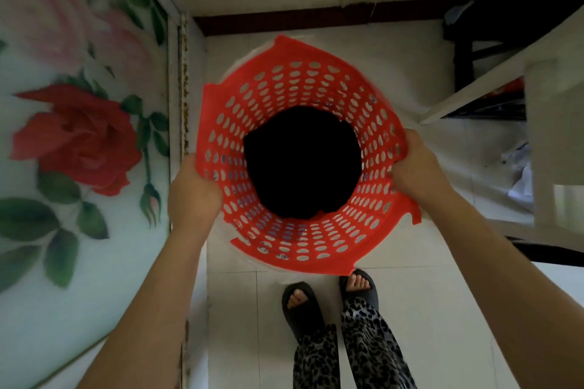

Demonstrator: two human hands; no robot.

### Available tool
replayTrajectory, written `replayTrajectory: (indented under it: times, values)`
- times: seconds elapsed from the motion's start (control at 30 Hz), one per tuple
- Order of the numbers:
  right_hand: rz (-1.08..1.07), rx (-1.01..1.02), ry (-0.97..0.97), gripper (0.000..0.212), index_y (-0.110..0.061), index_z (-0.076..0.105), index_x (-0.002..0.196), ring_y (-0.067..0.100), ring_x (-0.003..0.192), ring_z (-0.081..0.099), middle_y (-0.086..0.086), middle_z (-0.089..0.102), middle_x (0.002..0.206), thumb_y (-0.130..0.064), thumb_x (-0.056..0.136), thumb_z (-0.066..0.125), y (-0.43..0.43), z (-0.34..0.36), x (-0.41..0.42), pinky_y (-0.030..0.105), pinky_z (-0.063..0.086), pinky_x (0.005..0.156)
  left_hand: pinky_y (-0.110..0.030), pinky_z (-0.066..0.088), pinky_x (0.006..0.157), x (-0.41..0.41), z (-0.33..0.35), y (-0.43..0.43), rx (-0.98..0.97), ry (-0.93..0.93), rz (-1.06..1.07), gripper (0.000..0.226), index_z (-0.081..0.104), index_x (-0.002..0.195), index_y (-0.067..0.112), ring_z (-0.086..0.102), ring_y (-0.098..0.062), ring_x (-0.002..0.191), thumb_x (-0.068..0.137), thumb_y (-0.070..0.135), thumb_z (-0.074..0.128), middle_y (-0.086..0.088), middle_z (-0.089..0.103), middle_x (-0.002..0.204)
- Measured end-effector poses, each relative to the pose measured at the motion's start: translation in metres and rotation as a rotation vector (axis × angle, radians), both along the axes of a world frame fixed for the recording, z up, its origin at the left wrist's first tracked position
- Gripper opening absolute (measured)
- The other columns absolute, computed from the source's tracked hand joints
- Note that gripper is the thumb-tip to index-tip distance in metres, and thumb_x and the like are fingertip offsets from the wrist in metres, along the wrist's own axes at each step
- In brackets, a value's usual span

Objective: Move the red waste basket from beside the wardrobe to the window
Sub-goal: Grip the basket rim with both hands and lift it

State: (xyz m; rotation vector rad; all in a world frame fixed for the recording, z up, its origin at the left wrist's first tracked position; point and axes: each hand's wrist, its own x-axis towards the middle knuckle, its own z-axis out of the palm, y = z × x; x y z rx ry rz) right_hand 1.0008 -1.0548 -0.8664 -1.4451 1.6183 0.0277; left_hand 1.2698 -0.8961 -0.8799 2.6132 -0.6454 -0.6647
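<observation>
Basket (303,167) beside wardrobe (79,136), your left hand (192,191) and right hand (417,167) grasping opposite rim edges. Step: pickup. Next, you carry it to window, minding cracked rim.

bare forearms; leopard-print trousers (363,347), black slides (300,306)

Black slippers (301,309), leopard-print trousers (373,344), white tiled floor (426,309), dark skirting (316,17).
</observation>
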Motion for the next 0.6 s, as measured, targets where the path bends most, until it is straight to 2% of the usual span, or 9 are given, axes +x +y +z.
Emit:
replayTrajectory:
  times: [0.13, 0.2, 0.27, 0.37, 0.43, 0.53, 0.6]
  values:
    - [0.03, 0.01, 0.004, 0.056, -0.023, 0.03, 0.141, 0.034, 0.095, 0.064, 0.012, 0.058, 0.119, -0.02, 0.091, 0.056, 0.001, 0.074, 0.006, 0.055, 0.054, 0.081, -0.034, 0.044, 0.07, 0.001, 0.08, 0.001, -0.013, -0.031, -0.005, 0.028, 0.058, 0.119, 0.02, 0.061, -0.02, 0.083, 0.098, 0.036, 0.049, 0.005, 0.064, 0.098]
    - [0.027, -0.001, -0.01, 0.055, -0.023, 0.031, 0.14, 0.027, 0.086, 0.062, 0.008, 0.057, 0.113, -0.021, 0.091, 0.056, 0.002, 0.11, 0.007, 0.049, 0.055, 0.077, -0.033, 0.04, 0.069, 0.002, 0.119, 0.002, -0.004, -0.055, 0.013, 0.025, 0.057, 0.118, 0.021, 0.056, -0.018, 0.079, 0.098, 0.035, 0.049, 0.006, 0.061, 0.097]
    - [0.011, -0.021, -0.034, 0.05, -0.024, 0.035, 0.136, 0.017, 0.073, 0.058, 0.0, 0.054, 0.1, -0.023, 0.091, 0.056, 0.005, 0.144, 0.007, 0.04, 0.051, 0.067, -0.03, 0.038, 0.064, 0.002, 0.156, 0.004, 0.003, -0.085, 0.02, 0.021, 0.057, 0.113, 0.024, 0.057, -0.016, 0.074, 0.098, 0.036, 0.048, 0.007, 0.063, 0.095]
    - [-0.014, -0.053, -0.04, 0.045, -0.024, 0.038, 0.132, 0.012, 0.064, 0.056, -0.011, 0.048, 0.081, -0.024, 0.091, 0.056, 0.006, 0.19, 0.004, 0.03, 0.045, 0.054, -0.027, 0.037, 0.058, 0.002, 0.204, 0.005, -0.02, -0.099, 0.058, 0.018, 0.058, 0.11, 0.028, 0.058, -0.013, 0.068, 0.099, 0.034, 0.045, 0.009, 0.066, 0.09]
    - [-0.011, -0.077, -0.036, 0.049, -0.024, 0.036, 0.136, 0.01, 0.062, 0.055, -0.012, 0.045, 0.078, -0.022, 0.091, 0.055, 0.006, 0.221, 0.003, 0.026, 0.041, 0.049, -0.025, 0.033, 0.055, 0.001, 0.237, 0.005, -0.028, -0.134, 0.085, 0.019, 0.058, 0.112, 0.031, 0.054, -0.01, 0.063, 0.1, 0.031, 0.044, 0.016, 0.059, 0.08]
    - [-0.008, -0.117, -0.055, 0.051, -0.023, 0.036, 0.137, 0.01, 0.062, 0.055, -0.011, 0.047, 0.078, -0.02, 0.09, 0.055, 0.003, 0.269, 0.0, 0.025, 0.039, 0.047, -0.02, 0.025, 0.048, -0.005, 0.285, 0.005, -0.092, -0.18, 0.102, 0.02, 0.061, 0.114, 0.028, 0.043, 0.006, 0.058, 0.101, 0.029, 0.045, 0.022, 0.051, 0.07]
    - [0.008, -0.141, -0.044, 0.051, -0.02, 0.036, 0.136, 0.012, 0.062, 0.057, -0.009, 0.049, 0.079, -0.019, 0.089, 0.054, 0.002, 0.297, -0.002, 0.025, 0.041, 0.047, -0.019, 0.025, 0.046, -0.01, 0.314, 0.006, -0.135, -0.192, 0.106, 0.018, 0.061, 0.113, 0.025, 0.042, 0.007, 0.056, 0.102, 0.028, 0.047, 0.021, 0.049, 0.068]
